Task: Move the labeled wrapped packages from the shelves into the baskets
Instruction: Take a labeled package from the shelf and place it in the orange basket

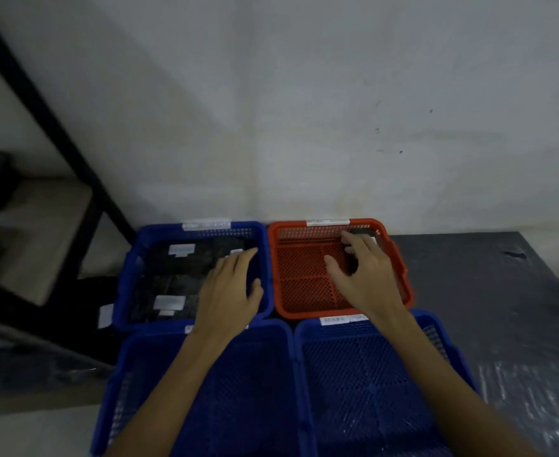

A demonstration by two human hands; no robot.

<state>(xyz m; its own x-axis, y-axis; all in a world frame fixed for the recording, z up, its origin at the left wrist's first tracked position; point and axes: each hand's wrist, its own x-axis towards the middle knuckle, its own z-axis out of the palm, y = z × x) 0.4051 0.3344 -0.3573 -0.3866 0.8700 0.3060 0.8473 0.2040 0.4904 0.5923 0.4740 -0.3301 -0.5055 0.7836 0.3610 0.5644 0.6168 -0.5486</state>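
- Four mesh baskets stand in a two-by-two block on the floor against a pale wall (304,94): a far blue basket (133,275) at the left, an orange basket (274,268) at the right, and two near blue baskets, left (238,390) and right (370,390), both apparently empty.
- Dark wrapped packages with white labels (181,249) already fill the floor of the far blue basket; a second label (169,302) marks a package nearer the viewer.
- The left hand (230,288) lies flat, fingers extended and spread, palm down over the right part of that basket; it grips nothing, and whether it touches the packages beneath cannot be told.
- The right hand (365,275) reaches into the orange basket, fingers loosely curled over a small dark package (363,233) in the far right corner. Blur and the covering fingers hide whether the package is pinched or merely touched.
- Step in hand, as judged: depositing or settling packages in the two far baskets.
- A dark-framed shelf unit (83,179) stands at the left; dark shapes on it may be further packages, though they are too blurred to confirm.
- The next move probably calls for releasing the orange-basket package, drawing both hands clear of the rims, and turning left to the shelves for another labeled package.
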